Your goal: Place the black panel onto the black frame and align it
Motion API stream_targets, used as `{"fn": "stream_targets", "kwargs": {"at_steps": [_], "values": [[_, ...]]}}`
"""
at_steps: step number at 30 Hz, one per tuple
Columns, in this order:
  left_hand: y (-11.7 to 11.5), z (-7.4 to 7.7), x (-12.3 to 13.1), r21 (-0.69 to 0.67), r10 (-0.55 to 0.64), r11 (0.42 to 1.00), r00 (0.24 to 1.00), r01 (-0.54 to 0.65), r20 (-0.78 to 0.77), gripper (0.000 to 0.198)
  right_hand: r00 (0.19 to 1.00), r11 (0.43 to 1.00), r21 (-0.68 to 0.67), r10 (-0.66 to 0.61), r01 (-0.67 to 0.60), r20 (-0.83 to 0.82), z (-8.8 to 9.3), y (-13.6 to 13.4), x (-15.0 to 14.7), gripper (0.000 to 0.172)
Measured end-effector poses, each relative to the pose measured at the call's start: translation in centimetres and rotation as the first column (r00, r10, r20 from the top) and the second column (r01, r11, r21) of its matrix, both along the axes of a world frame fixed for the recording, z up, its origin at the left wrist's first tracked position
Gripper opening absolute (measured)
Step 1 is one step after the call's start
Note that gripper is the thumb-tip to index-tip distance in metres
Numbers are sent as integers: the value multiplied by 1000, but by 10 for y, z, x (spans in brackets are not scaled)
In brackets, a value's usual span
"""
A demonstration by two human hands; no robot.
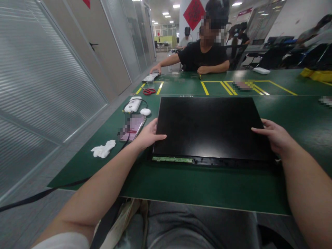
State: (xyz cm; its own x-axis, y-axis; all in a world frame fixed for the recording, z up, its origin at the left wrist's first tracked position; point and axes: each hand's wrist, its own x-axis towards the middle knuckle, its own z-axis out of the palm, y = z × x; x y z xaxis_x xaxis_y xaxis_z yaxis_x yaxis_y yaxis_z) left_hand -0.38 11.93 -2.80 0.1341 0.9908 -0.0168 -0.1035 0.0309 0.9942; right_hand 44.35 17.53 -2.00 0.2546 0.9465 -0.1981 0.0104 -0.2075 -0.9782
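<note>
A black flat display panel (210, 126) is held between my two hands over the green table (202, 188). Along its near edge runs a bare strip with a green circuit board (172, 159) at the left. My left hand (149, 135) grips the left edge, thumb on the front face and fingers curled behind. At the right edge, my right hand (276, 135) holds in the same way, its thumb lying on the face. The fingers beneath the panel are partly hidden. Whether the panel's underside touches the table, I cannot tell.
Left of the panel lie a phone (133, 127), a white earbud case (145, 112), a white power bank (133, 104) with a cable and a crumpled tissue (103, 149). Red-handled scissors (149, 91) lie farther off. Across the table sits a person (204, 55) in black, one hand on a device.
</note>
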Motion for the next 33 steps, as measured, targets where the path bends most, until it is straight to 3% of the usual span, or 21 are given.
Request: {"fn": "stream_targets", "kwargs": {"at_steps": [24,33], "values": [[0,2,2,-7,39,999,999,-39,-20,85,1000,1000,-8,-14,14,18,3,-2,-4,44],[-1,0,0,72,9,997,997,-3,-81,84,993,992,119,-43,30,106,-6,3,1,41]]}}
